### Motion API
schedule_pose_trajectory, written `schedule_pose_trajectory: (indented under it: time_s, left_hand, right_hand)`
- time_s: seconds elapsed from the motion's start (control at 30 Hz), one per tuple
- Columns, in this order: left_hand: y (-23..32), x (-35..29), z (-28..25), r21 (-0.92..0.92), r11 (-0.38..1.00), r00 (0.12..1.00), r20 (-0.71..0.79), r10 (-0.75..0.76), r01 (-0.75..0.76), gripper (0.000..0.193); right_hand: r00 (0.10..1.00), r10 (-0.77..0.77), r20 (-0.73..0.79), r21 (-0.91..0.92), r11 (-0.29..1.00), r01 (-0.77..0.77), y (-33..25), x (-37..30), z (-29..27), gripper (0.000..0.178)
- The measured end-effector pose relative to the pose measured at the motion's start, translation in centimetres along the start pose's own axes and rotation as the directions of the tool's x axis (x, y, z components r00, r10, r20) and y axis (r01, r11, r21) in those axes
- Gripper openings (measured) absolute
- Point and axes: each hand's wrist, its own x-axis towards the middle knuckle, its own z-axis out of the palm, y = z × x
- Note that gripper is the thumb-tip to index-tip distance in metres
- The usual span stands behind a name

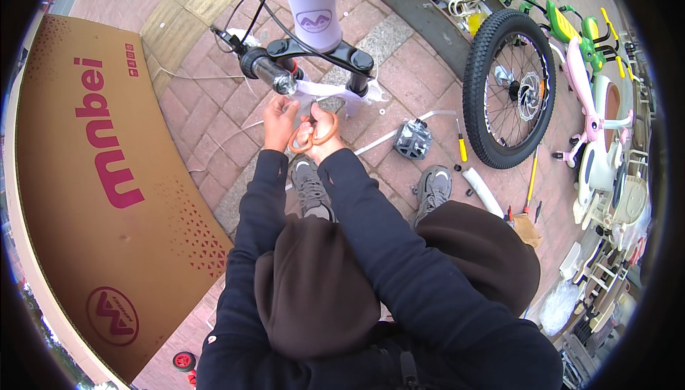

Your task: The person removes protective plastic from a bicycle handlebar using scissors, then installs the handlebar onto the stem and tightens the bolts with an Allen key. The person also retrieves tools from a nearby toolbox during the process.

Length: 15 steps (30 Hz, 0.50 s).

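In front of my knees stands a pale bicycle frame (314, 12) with a black suspension fork (360, 69) and white wrapping (325, 90) about it. Looped orange-brown scissors handles (330, 130) sit in my right hand (321, 140), fingers curled round them; the blades are mostly hidden. Close beside it, my left hand (277, 126) has its fingers pinched together just under the wrapping, and what they hold is too small to make out. Above the left hand is a handlebar grip (271, 74) in clear plastic.
A large cardboard box (164, 147) stands at the left. To the right are a wrapped pedal (412, 139), a yellow-handled screwdriver (462, 149) and a knobby wheel (492, 104). A metal toolbox (421, 19) lies beyond. Children's ride-on toys (581, 104) line the far right.
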Motion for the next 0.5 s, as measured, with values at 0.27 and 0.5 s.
schedule_pose_trajectory:
  time_s: [0.27, 0.5]
  left_hand:
    - [-1.8, -0.3, -0.2, 0.067, 0.994, 0.995, 0.054, 0.088, -0.091, 0.014]
    - [-1.6, 0.1, -0.1, -0.435, 0.88, 0.97, -0.059, -0.237, 0.189, 0.009]
  right_hand:
    - [0.947, 0.165, 0.277, 0.436, 0.857, -0.276, -3.9, -0.4, -2.7, 0.048]
    - [0.988, 0.048, 0.145, -0.049, 0.998, -0.042, -1.0, -2.8, -2.6, 0.048]
